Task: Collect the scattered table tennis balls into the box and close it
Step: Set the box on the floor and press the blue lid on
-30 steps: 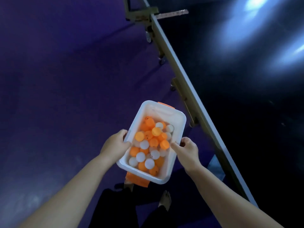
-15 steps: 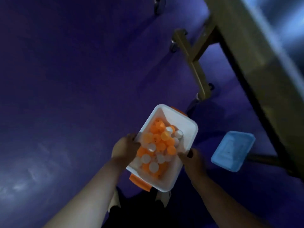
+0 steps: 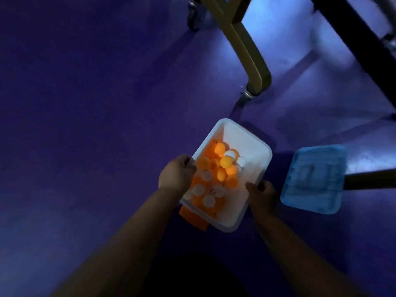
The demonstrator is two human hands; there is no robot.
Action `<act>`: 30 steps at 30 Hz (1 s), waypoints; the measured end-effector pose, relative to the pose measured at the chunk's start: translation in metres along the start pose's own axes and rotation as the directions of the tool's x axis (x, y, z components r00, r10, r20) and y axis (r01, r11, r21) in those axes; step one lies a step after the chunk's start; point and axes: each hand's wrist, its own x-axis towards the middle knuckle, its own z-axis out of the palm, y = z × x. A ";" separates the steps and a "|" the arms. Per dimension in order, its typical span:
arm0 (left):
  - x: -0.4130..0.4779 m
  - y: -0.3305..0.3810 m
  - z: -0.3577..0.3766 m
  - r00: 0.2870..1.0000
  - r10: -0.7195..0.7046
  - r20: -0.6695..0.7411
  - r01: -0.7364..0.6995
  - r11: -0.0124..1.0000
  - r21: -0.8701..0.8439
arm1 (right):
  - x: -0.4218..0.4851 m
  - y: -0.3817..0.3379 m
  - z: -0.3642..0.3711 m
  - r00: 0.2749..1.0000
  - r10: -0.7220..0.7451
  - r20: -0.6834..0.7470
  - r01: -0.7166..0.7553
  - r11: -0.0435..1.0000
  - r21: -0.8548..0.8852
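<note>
Purple floor (image 3: 85, 125) fills most of the view, dim on the left and lit pale blue towards the upper right. An olive-yellow metal table leg (image 3: 246, 46) slants down across it and ends at a small caster (image 3: 247, 94); a dark table edge (image 3: 353, 39) crosses the upper right corner.

Low in the middle sits the white plastic box (image 3: 246, 144), open, held by both long sides. Whether its base touches the floor cannot be told. Just to its right, apart from it, the pale blue lid (image 3: 312, 181) lies flat on the floor; the raised moulding on it is too blurred to read as lettering.

The left hand (image 3: 176, 173) is clamped on the box's left rim, fingers curled over the edge. The right hand (image 3: 262, 194) grips the right rim near the near corner, thumb on top.

An orange latch (image 3: 192, 218) hangs from the box's near end. Inside, orange and white balls (image 3: 214, 174) lie heaped towards the left wall; dark specks on a few are too small to read.
</note>
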 end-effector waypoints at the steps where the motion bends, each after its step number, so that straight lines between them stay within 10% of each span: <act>1: 0.009 -0.002 0.008 0.999 0.030 0.017 -0.030 0.999 0.014 | 0.007 0.008 0.002 1.000 -0.009 -0.016 0.009 1.000 0.005; 15: 0.061 0.003 0.038 0.934 0.354 0.045 -0.346 0.868 0.357 | 0.036 0.079 -0.007 0.984 -0.117 0.133 0.105 0.991 0.088; 21: 0.051 0.026 0.056 0.734 0.678 0.042 -0.565 0.576 0.591 | 0.062 0.101 -0.077 0.935 -0.200 -0.294 0.190 0.980 -0.062; 25: 0.033 0.044 0.073 0.613 0.779 0.130 -0.693 0.452 0.561 | 0.080 0.124 -0.123 0.747 -0.269 -0.608 0.104 0.951 -0.292; 30: 0.019 0.044 0.077 0.510 0.833 0.213 -0.751 0.311 0.583 | 0.111 0.144 -0.157 0.787 -0.064 -0.613 -0.051 0.985 -0.168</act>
